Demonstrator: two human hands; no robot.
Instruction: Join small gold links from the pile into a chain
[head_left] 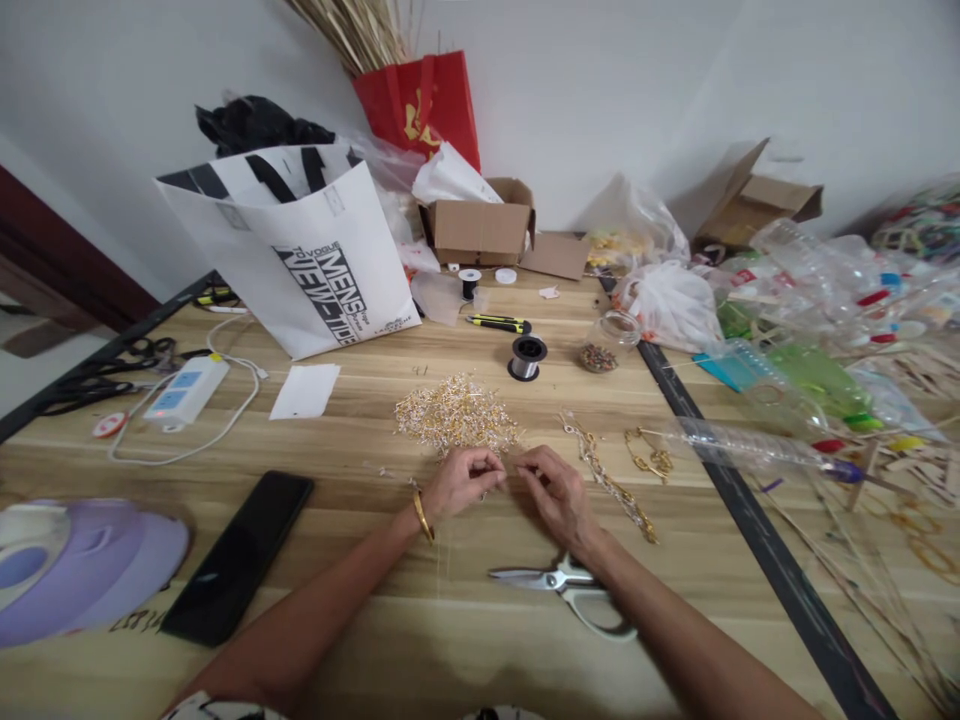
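Note:
My left hand (463,482), with a gold bangle (424,516) at its wrist, is closed in a pinch at the near edge of a pile of small gold and clear beads (457,412). Faint thin lines, perhaps thread, hang below it. Just to the right, my right hand (553,488) also pinches, its fingertips close to the left ones; what either holds is too small to make out. A beaded strand (611,482) lies right of my right hand. Scissors (559,580) rest partly under my right forearm. A short bit of beading (390,474) lies left of my left hand.
Behind the beads stand a wire spool (527,358), a yellow-black utility knife (499,324) and a jar of beads (600,355). A phone (238,555) and purple object (97,570) lie left. Plastic bottles (832,280) crowd the right; a white bag (300,250) stands back left.

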